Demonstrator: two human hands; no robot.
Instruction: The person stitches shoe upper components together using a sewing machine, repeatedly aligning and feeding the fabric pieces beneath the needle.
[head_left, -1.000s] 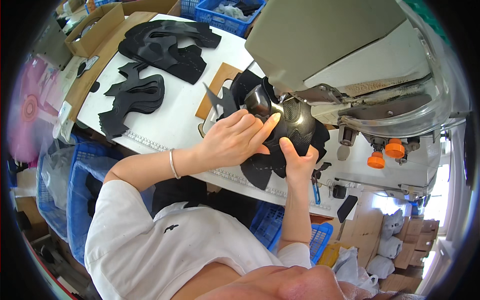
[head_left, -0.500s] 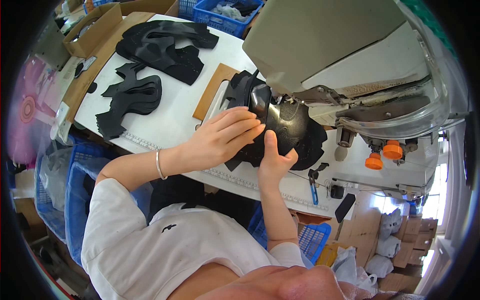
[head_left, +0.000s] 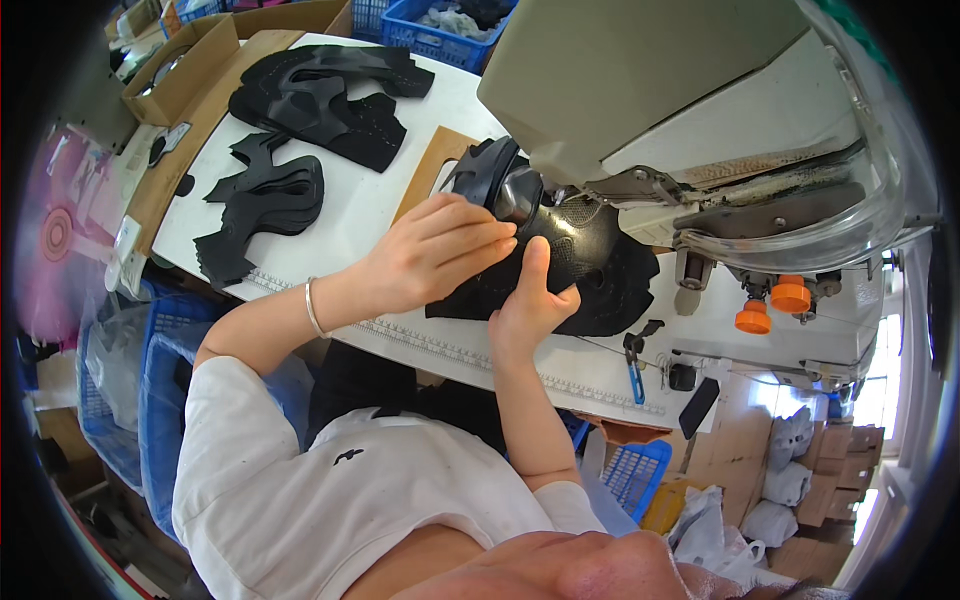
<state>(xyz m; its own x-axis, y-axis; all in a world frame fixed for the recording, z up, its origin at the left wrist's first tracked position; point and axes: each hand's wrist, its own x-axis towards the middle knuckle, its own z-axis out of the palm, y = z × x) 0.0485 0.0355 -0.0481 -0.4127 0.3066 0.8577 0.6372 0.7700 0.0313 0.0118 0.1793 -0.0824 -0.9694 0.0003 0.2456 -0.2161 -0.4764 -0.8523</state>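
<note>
The black piece (head_left: 615, 285) is right under the big grey machine (head_left: 650, 75), close to its metal parts. It is wide and soft-looking, with a shiny, bumpy patch on top where the light hits it. A dark, shiny, round part (head_left: 518, 192) sits by its left end.

My left hand (head_left: 440, 252) pinches the near left side of the black piece, with the fingertips close together. My right hand (head_left: 530, 305) grips its near edge, with the thumb on top. The other fingers are mostly hidden, so I cannot see how they bend. The tips of my two hands are just beside each other. I have a thin, pale bracelet (head_left: 314, 305) on my left wrist.

All this is on a white surface (head_left: 355, 225) with a ruler strip (head_left: 540, 378) along the near side. A small tool with a blue handle (head_left: 636, 378) lies to the right. Two piles of black pieces, a big one (head_left: 370, 130) and a small one (head_left: 265, 205), lie to the left. Orange knobs (head_left: 790, 294) stick out of the machine. Past the far side is a blue basket (head_left: 440, 32).
</note>
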